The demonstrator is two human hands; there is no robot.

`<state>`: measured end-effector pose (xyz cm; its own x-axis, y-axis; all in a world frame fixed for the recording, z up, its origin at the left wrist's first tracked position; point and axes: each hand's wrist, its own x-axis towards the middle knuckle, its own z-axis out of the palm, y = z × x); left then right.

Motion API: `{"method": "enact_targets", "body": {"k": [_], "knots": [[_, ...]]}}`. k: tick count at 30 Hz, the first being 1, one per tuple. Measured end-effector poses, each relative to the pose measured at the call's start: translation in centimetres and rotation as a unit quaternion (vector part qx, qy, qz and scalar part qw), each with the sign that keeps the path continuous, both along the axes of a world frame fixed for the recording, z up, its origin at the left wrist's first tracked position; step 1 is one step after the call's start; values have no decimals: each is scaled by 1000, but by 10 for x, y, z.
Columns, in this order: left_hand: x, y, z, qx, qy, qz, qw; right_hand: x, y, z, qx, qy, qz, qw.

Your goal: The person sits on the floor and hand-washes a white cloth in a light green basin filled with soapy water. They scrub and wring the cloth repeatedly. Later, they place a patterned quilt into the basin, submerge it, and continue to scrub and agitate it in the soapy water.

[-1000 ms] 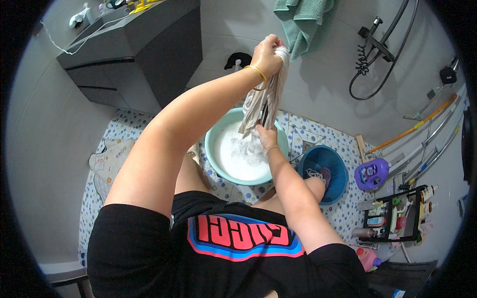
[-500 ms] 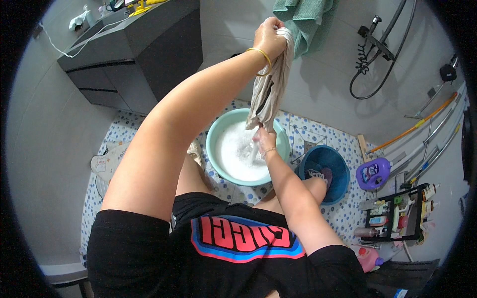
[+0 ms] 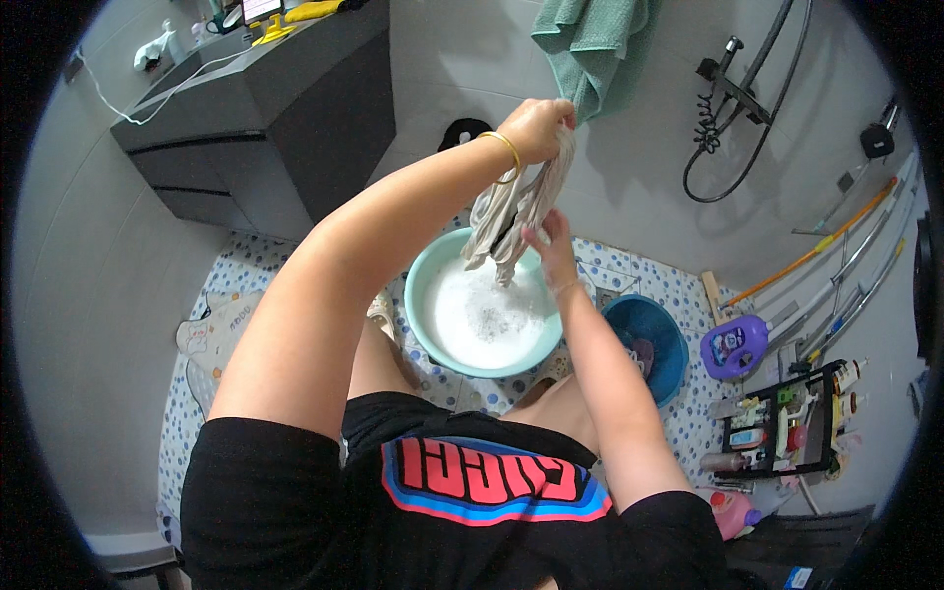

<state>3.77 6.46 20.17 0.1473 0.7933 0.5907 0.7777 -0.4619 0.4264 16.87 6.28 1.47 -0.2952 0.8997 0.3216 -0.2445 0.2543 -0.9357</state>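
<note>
My left hand (image 3: 536,131), with a gold bangle at its wrist, is closed round the top of a wet, off-white garment (image 3: 511,211) with a dark patch. Gathered in folds, the garment hangs over a light green basin (image 3: 418,329) of white suds (image 3: 482,320). My right hand (image 3: 554,248) is at the garment's right side, touching or very near it. Its thumb and fingers are apart.
A blue bucket (image 3: 671,344) with a dark item inside stands right of the basin. Farther right are a purple bottle (image 3: 733,346) and a black rack (image 3: 782,418) of bottles. A green towel (image 3: 595,54) hangs ahead; a dark cabinet (image 3: 295,118) stands left.
My left hand has come down with the garment, whose lower end now hangs nearer the suds. My right hand has let go of the lower end and moved up and right beside the cloth.
</note>
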Motion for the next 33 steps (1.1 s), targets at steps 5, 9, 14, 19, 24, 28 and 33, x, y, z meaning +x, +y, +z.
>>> {"method": "enact_targets", "body": {"k": [5, 9, 14, 19, 24, 28, 33], "knots": [[-6, -2, -23, 3, 2, -16, 1000, -24, 24, 88, 41, -121, -59, 990], [-5, -16, -47, 0, -125, 41, 991, -23, 34, 108, -8, 125, 57, 990], [-6, -6, -125, -37, -360, 89, 928, -31, 17, 131, -37, 190, 57, 979], [-12, -3, -167, -150, -523, 142, 827, -16, 16, 129, -79, 230, 32, 969], [-24, 27, -122, -192, -759, 57, 620, 9, 40, 48, -250, 156, 102, 950], [4, 13, -53, -175, -806, -40, 564, -3, 15, 13, -167, 110, 107, 974], [24, 13, -26, -173, -842, -46, 510, -18, -12, 2, -100, 135, 109, 980]]}}
